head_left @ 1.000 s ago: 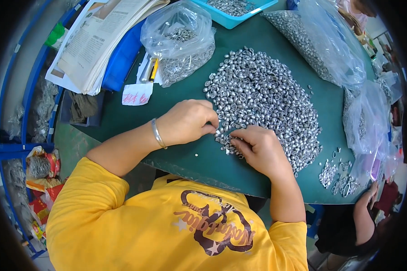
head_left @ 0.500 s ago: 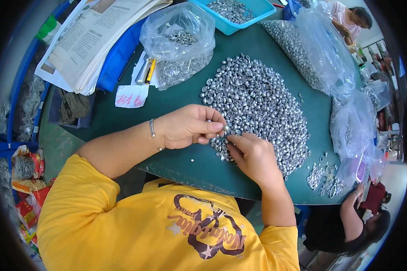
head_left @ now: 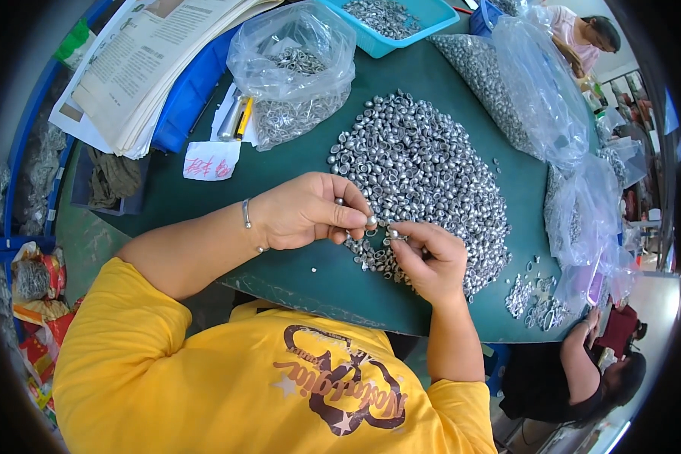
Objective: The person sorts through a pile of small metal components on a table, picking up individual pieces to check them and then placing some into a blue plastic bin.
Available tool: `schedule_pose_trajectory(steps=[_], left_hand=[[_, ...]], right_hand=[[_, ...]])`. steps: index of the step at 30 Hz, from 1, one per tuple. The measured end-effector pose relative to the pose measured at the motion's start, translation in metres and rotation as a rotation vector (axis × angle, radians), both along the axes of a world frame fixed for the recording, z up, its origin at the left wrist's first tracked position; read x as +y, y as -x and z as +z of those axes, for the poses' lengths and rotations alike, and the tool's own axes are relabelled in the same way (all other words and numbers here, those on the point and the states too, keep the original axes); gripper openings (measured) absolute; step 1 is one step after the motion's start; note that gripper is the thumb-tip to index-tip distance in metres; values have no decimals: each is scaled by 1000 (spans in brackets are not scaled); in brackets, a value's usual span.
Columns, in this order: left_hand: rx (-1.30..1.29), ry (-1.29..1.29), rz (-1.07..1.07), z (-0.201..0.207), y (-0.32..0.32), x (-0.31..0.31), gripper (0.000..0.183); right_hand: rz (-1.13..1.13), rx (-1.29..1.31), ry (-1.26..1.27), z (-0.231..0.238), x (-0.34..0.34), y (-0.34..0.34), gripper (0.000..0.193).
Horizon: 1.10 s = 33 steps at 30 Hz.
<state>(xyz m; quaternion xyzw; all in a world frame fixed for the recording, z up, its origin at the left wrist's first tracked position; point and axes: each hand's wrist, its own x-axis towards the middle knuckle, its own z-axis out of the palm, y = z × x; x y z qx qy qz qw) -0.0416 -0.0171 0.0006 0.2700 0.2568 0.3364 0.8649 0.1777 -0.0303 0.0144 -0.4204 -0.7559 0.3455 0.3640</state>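
Observation:
A broad pile of small domed silver metal pieces (head_left: 431,166) lies on the green table in front of me. My left hand (head_left: 314,212) is closed at the pile's near left edge, pinching one small silver metal piece (head_left: 371,221) between thumb and forefinger. Close beside it, my right hand (head_left: 431,257) pinches another small silver metal piece (head_left: 394,234) at its thumb and fingertip. The two fingertips are a short gap apart, over the pile's near edge. More of the left hand's contents are hidden by its curled fingers.
Behind the pile stand a clear bag of metal rings (head_left: 295,83), a turquoise tray (head_left: 386,44) and a long bag of silver pieces (head_left: 484,83). Loose rings (head_left: 541,303) lie at the right. Stacked papers (head_left: 151,68) rest at far left. Two people sit nearby on the right.
My right hand has drawn slightly away from the left, and a silver piece now shows at its fingertips. The whole view has shifted slightly left.

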Motion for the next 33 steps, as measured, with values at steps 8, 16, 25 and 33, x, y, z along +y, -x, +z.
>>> schedule_pose_trajectory(steps=[8, 16, 25, 33], left_hand=[[-29, 111, 36, 6, 6, 5, 17], [1066, -1312, 5, 1, -13, -21, 9], [751, -658, -14, 12, -13, -10, 9], [32, 282, -45, 9, -11, -10, 10]], right_hand=[[125, 709, 758, 1, 5, -14, 16], [156, -348, -65, 2, -7, 12, 6], [34, -22, 288, 4, -4, 9, 7], [98, 779, 1083, 3, 6, -7, 14]])
